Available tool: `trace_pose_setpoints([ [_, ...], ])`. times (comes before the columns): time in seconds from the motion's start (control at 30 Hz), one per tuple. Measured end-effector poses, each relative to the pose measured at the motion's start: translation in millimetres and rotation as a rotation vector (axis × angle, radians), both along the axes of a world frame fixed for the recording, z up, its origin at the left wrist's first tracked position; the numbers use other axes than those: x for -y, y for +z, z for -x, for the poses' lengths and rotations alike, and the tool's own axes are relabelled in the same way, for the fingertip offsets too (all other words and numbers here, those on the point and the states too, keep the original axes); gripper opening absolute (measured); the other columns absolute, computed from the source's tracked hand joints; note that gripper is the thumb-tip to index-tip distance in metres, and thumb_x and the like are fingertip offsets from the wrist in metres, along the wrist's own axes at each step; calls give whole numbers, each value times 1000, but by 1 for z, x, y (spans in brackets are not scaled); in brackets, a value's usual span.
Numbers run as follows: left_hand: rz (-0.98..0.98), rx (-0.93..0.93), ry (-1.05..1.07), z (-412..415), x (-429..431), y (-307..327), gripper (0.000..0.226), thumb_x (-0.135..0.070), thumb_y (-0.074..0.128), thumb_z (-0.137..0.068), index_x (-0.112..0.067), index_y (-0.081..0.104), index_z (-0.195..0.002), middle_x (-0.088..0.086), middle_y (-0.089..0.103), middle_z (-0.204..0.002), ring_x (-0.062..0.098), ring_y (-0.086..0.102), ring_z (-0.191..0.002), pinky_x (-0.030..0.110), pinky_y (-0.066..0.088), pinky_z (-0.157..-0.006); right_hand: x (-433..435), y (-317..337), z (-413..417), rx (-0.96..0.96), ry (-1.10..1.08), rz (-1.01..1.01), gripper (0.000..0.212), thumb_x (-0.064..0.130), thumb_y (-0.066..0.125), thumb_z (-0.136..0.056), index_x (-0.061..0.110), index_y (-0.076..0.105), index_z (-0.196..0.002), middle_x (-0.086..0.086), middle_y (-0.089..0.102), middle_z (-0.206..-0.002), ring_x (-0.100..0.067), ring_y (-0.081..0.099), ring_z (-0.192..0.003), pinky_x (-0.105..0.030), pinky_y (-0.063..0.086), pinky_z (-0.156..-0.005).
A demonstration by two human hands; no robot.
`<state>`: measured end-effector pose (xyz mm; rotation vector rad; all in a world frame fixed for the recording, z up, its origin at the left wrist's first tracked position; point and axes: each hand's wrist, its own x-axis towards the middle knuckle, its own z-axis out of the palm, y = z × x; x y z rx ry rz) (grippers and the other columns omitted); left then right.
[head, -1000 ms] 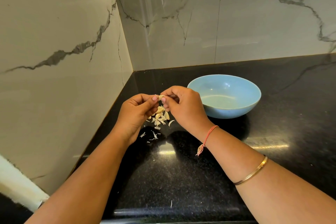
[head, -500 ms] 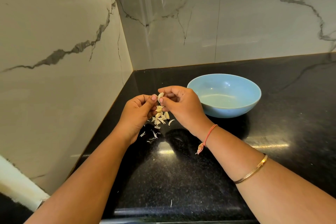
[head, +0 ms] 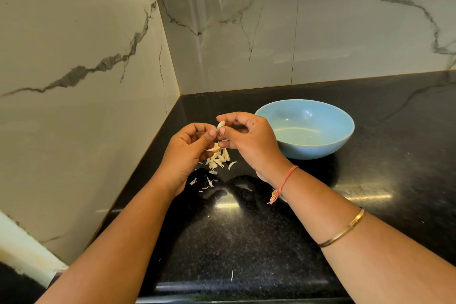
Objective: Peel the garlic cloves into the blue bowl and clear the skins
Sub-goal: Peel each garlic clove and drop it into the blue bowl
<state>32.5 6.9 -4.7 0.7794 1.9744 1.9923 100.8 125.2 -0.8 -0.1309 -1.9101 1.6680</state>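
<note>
A pale garlic clove (head: 221, 125) is pinched between the fingertips of my left hand (head: 187, 150) and my right hand (head: 249, 142), held above the black counter. Just below my hands lies a small heap of garlic cloves and skins (head: 218, 157), with thin skin scraps (head: 208, 182) scattered nearer to me. The blue bowl (head: 343, 131) stands on the counter to the right of my right hand, and I see nothing inside it. Part of the heap is hidden behind my fingers.
The black stone counter (head: 246, 242) meets marble walls at the left (head: 74, 81) and at the back (head: 296, 32), forming a corner behind the heap. One skin scrap (head: 232, 275) lies near the counter's front edge. My right wrist carries a red thread and a gold bangle.
My hands have lifted the clove slightly and turned it; the right fingers have shifted their grip on it. The bowl and the heap have not moved.
</note>
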Motion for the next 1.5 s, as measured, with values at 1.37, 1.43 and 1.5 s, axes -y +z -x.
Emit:
trace_pose_setpoints([
  [1.37, -112, 66, 52, 1, 0, 1, 8, -15, 70, -73, -14, 67, -80, -2, 69, -74, 12, 64, -74, 21, 56, -71, 1, -6, 4, 48, 44, -36, 24, 0, 63, -85, 9, 68, -107, -8, 70, -92, -18, 68, -77, -37, 58, -79],
  [1.43, -90, 31, 96, 1, -1, 0, 4, -12, 70, -77, -14, 67, -79, 0, 69, -75, 12, 64, -73, 21, 56, -71, 2, -6, 4, 55, 31, -41, 23, 0, 63, -85, 9, 69, -106, -7, 70, -93, -18, 69, -77, -36, 58, -79],
  [1.5, -72, 4, 130, 1, -2, 1, 5, -13, 71, -77, -15, 68, -78, 0, 69, -75, 10, 64, -70, 20, 56, -69, 2, -5, 4, 53, 14, -46, 21, 1, 63, -85, 10, 69, -103, -7, 70, -94, -20, 69, -79, -35, 58, -78],
])
